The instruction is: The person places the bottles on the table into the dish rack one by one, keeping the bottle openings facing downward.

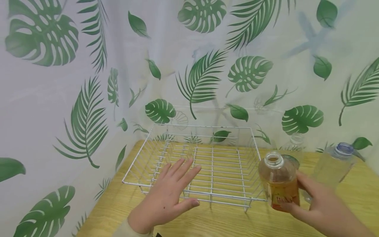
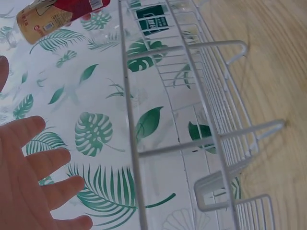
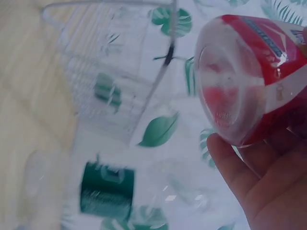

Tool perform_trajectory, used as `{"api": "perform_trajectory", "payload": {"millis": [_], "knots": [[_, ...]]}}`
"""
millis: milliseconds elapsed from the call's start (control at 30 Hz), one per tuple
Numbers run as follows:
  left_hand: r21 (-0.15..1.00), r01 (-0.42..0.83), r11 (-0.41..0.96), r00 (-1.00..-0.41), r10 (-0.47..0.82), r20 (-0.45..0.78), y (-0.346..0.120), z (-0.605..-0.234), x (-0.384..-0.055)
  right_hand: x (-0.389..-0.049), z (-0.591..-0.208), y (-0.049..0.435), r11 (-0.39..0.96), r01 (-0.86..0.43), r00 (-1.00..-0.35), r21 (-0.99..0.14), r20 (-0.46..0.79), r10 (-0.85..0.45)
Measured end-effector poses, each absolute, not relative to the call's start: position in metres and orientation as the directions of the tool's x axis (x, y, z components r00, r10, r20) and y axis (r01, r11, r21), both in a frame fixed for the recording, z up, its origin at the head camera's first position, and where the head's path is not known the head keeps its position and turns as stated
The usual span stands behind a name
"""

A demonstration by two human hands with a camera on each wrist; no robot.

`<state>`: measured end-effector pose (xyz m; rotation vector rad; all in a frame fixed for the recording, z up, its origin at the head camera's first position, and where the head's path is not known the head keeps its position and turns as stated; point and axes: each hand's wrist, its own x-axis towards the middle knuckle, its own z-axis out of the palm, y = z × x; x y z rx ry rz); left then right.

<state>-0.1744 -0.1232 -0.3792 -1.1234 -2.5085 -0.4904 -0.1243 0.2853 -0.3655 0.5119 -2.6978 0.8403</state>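
My right hand [image 1: 319,205] grips a clear, capless plastic bottle [image 1: 279,184] with a yellow and red label, just right of the white wire rack [image 1: 251,198]. The bottle is upright, mouth up. In the right wrist view its clear base [image 3: 220,91] faces the camera, fingers wrapped round the red side. My left hand [image 1: 167,197] is spread over the rack's front left part, palm down, holding nothing. In the left wrist view those straight fingers [image 2: 60,158] are beside the rack's wires, and the labelled bottle [image 2: 57,19] shows at the top left.
Right of the rack stand a clear bottle with a blue neck [image 1: 334,163] and, farther back, a clear bottle with a dark green label [image 3: 108,189]. A leaf-patterned white sheet [image 1: 207,82] hangs behind and left of the wooden table [image 1: 207,220].
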Motion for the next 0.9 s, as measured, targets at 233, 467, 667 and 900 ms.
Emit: {"api": "perform_trajectory", "payload": {"millis": [233, 467, 667, 900], "knots": [[0.16, 0.802, 0.575, -0.571, 0.66, 0.488, -0.116, -0.369, -0.172, -0.122, -0.353, 0.255, 0.767, -0.49, -0.845, -0.415, 0.442, -0.301], [0.208, 0.828, 0.52, -0.548, 0.675, 0.493, -0.112, -0.362, -0.168, -0.117, -0.354, 0.242, 0.69, -0.511, -0.856, -0.513, 0.375, -0.355], [0.281, 0.83, 0.482, -0.556, 0.676, 0.483, -0.113, -0.356, -0.16, -0.117, -0.354, 0.233, 0.675, -0.681, -0.702, -0.282, 0.515, -0.493], [0.248, 0.837, 0.487, -0.544, 0.696, 0.469, -0.115, -0.351, -0.152, -0.115, -0.355, 0.228, 0.67, -0.725, -0.627, -0.158, 0.556, -0.546]]}}
